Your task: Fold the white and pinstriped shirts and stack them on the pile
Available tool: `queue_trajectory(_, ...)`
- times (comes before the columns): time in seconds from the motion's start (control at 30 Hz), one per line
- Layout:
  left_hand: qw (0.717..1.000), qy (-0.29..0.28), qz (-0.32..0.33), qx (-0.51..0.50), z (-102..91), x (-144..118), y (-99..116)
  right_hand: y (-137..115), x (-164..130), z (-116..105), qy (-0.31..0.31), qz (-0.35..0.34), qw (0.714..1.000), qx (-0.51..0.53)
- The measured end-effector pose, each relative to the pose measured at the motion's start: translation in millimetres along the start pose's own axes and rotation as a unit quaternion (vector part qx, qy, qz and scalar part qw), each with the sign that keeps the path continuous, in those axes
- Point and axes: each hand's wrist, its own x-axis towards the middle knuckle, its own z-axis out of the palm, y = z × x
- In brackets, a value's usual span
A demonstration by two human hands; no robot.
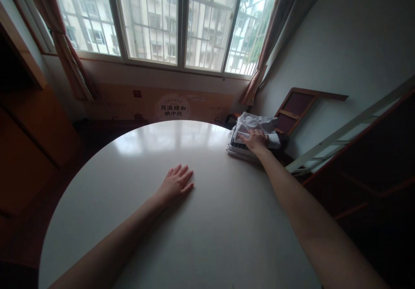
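Observation:
My left hand [177, 181] lies palm down on the white round table [207, 237], its fingers spread and nothing in it. Farther off to the right, a stack of folded clothes [241, 150] sits at the table's edge. Light grey-white cloth [256, 121] covers its top, a dark layer shows beneath, and more pale layers lie below that. My right hand [256, 140] is on the top cloth, fingers bent over it and thumb pointing left across a fold. The undersides of those fingers are hidden.
Behind the table stand a wooden chair [293, 107] at the right and an orange printed box [129, 103] under the barred window. A pale slanted rail [343, 129] runs along the right. Orange cabinets [29, 146] stand on the left.

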Motion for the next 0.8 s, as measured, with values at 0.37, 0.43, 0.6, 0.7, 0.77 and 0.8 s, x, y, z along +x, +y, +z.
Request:
queue_trajectory(0.37, 1.0, 0.005, 0.001, -0.013, 2.0, 0.7, -0.4, -7.3, -23.3, 7.9, 0.068, 0.026, 0.997, -0.038)
queue_trajectory(0.43, 1.0, 0.005, 0.0, -0.012, 2.8, 1.0, -0.9, -10.6, -31.2, 8.3, 0.051, 0.022, 0.998, -0.035)
queue_trajectory(0.6, 1.0, 0.01, 0.005, -0.011, 3.1, 0.8, -1.4, -20.0, -43.0, 3.5, -0.011, 0.003, 0.999, -0.03)
queue_trajectory(0.7, 1.0, 0.007, 0.001, -0.01, 2.4, 0.9, -0.9, -23.8, -45.3, -1.1, -0.026, 0.004, 0.999, -0.025)
queue_trajectory(0.77, 1.0, 0.004, 0.0, -0.012, 1.8, 1.1, -0.3, -26.7, -51.4, -2.2, -0.035, -0.008, 0.999, -0.02)
queue_trajectory(0.8, 1.0, 0.003, 0.0, -0.013, 1.4, 1.2, 0.0, -28.3, -56.4, -2.0, -0.039, -0.02, 0.999, -0.013)
